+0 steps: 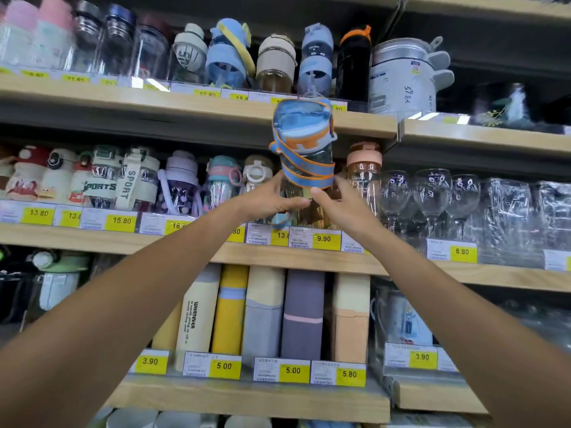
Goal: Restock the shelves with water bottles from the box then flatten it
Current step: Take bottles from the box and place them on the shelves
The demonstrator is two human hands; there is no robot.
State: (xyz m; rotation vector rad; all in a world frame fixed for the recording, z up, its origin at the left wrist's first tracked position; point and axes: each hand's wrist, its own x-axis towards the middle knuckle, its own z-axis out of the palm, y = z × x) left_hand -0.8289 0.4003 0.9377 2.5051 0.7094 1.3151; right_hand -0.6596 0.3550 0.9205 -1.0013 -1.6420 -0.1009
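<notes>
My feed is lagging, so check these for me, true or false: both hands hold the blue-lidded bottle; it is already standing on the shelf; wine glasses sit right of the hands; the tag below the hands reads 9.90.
1. Both hands hold the blue-lidded bottle. True: left hand and right hand grip its lower body.
2. It is standing on the shelf. False: it is held up, tilted, in front of the middle shelf.
3. Wine glasses sit right of the hands. True.
4. The tag reads 9.90. True.

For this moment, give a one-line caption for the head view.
Both hands, left and right, lift a blue-and-orange strapped water bottle toward the middle shelf.
</notes>
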